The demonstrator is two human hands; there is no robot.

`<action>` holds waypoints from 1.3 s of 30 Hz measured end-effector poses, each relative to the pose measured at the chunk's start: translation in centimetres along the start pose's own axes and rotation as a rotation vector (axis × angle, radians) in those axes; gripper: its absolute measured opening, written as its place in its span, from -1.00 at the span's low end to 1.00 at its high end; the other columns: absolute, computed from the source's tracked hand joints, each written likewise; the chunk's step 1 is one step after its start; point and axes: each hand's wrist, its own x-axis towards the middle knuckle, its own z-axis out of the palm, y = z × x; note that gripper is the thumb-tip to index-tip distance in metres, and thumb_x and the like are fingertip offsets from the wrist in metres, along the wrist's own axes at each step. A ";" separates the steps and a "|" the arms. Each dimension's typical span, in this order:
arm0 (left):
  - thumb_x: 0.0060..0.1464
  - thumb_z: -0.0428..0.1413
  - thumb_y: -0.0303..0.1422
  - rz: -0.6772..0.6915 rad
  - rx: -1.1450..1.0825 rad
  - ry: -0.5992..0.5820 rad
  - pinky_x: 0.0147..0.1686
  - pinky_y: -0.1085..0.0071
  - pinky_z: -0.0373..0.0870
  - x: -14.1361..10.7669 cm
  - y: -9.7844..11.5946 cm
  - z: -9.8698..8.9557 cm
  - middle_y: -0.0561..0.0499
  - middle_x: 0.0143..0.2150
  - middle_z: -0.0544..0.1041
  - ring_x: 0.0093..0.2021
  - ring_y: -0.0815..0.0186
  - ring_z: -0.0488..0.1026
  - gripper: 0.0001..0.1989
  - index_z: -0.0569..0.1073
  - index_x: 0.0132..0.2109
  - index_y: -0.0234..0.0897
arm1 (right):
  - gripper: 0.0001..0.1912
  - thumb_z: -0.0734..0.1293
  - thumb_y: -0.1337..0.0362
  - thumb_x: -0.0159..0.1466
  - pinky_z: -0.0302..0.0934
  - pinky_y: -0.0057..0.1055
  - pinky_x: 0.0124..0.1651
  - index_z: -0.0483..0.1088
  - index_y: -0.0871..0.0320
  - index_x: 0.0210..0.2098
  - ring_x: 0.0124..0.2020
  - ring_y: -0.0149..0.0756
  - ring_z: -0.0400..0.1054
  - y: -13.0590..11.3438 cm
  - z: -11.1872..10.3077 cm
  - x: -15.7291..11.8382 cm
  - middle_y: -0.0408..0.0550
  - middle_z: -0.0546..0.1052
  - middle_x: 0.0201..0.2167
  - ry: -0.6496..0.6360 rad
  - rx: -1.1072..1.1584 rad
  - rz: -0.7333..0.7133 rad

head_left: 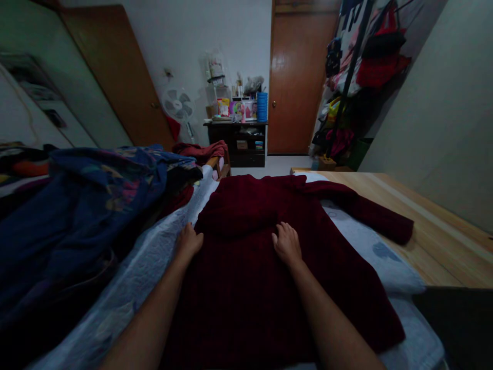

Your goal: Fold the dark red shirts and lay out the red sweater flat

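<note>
A dark red long-sleeved garment (246, 288) lies spread over the bed, with one sleeve (370, 210) stretched out to the right and a folded part (239, 210) across its upper left. At the left edge of that fold is my left hand (189, 240), its fingers curled on the cloth edge. My right hand (287, 241) rests on the middle of the garment beside the fold's right end, fingers bent down against the cloth. The fingertips of both hands are partly hidden, and whether they pinch the fabric is hard to see.
Piled clothes (96, 190) cover the left side. Under the garment is a light patterned bed sheet (154, 257). A wooden board (442, 241) runs along the right. Farther back stand a fan (179, 105), a dark cabinet (234, 144) and a closed door (296, 82).
</note>
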 end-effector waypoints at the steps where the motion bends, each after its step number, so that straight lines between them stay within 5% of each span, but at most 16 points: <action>1: 0.06 0.03 -0.36 -0.035 0.005 -0.042 0.12 0.21 0.29 0.7 -0.5 0.1 -0.36 0.19 0.37 0.19 0.01 0.34 -0.41 0.20 0.24 -0.49 | -0.56 0.12 0.20 0.36 -0.15 -0.15 0.31 0.29 0.28 0.15 0.29 -0.07 0.05 0.1 0.1 -0.1 0.19 0.29 0.23 -0.002 -0.004 -0.005; 8: 0.16 -0.05 -0.25 -0.053 -0.001 -0.178 -0.22 0.34 0.42 3.7 -0.7 0.3 -0.17 -0.22 0.60 -0.15 0.11 0.55 -0.67 0.48 -0.13 -0.37 | -0.56 0.12 0.23 0.34 -0.12 -0.14 0.30 0.31 0.27 0.13 0.28 -0.09 0.08 0.3 0.4 0.2 0.18 0.31 0.21 0.027 -0.006 0.002; 12: 0.17 -0.05 -0.30 -0.019 0.042 -0.184 -0.22 0.34 0.41 3.7 0.0 -0.1 -0.18 -0.22 0.60 -0.14 0.09 0.54 -0.72 0.50 -0.21 -0.36 | -0.58 0.12 0.23 0.34 -0.11 -0.16 0.30 0.31 0.24 0.13 0.27 -0.12 0.09 0.4 0.6 0.1 0.16 0.32 0.21 0.035 0.009 0.000; 20: 0.20 -0.18 -0.45 0.086 0.325 -0.042 -0.17 0.13 0.38 0.6 1.1 -0.8 -0.31 -0.06 0.50 -0.10 -0.02 0.50 -0.65 0.42 0.01 -0.36 | -0.57 0.14 0.24 0.34 -0.12 -0.18 0.31 0.30 0.25 0.14 0.29 -0.12 0.08 0.6 0.7 0.0 0.15 0.30 0.23 0.024 -0.005 0.007; 26: 0.19 -0.14 -0.46 0.402 0.184 0.292 0.16 0.10 0.17 1.5 5.6 -1.4 -0.24 0.17 0.37 0.18 0.02 0.27 -0.56 0.31 0.18 -0.33 | -0.58 0.16 0.27 0.31 -0.01 -0.19 0.24 0.33 0.22 0.12 0.23 -0.08 0.16 -0.1 -0.3 0.5 0.15 0.34 0.19 -0.021 -0.044 0.012; 30: 0.24 -0.08 -0.24 0.690 0.138 0.216 0.32 0.05 -0.14 2.6 9.3 -0.3 -0.09 0.27 0.31 0.33 0.08 0.07 -0.62 0.38 0.13 -0.21 | -0.70 0.18 0.34 0.23 0.20 -0.28 -0.05 0.47 0.15 -0.12 -0.04 -0.10 0.39 0.5 -2.7 3.5 0.11 0.52 -0.07 -0.194 -0.011 0.067; 33: 0.23 -0.07 -0.12 0.755 0.200 0.092 0.28 -0.17 -0.30 3.2 10.6 1.3 -0.10 0.18 0.43 0.32 0.01 0.09 -0.60 0.40 0.10 -0.18 | -0.71 0.15 0.41 0.21 0.20 -0.37 -0.14 0.51 0.15 -0.28 -0.17 -0.17 0.45 1.3 -4.0 7.4 0.09 0.57 -0.24 -0.234 0.069 0.163; 36: 0.21 -0.04 -0.07 0.723 0.254 -0.001 0.25 -0.23 -0.26 3.6 10.4 2.9 -0.13 -0.04 0.57 0.12 0.00 0.35 -0.56 0.41 0.09 -0.21 | -0.65 0.13 0.44 0.23 0.19 -0.42 -0.07 0.50 0.15 -0.16 -0.09 -0.22 0.44 1.6 -4.0 11.5 0.05 0.58 -0.16 -0.143 0.124 0.161; 39: 0.20 -0.02 -0.08 0.708 0.281 0.030 0.26 -0.17 -0.18 3.4 9.8 4.1 -0.11 -0.12 0.58 -0.02 0.06 0.42 -0.59 0.44 0.04 -0.22 | -0.61 0.11 0.42 0.27 0.17 -0.47 0.02 0.44 0.16 -0.03 -0.01 -0.28 0.40 0.8 -2.6 15.1 0.01 0.54 -0.05 -0.085 0.179 0.116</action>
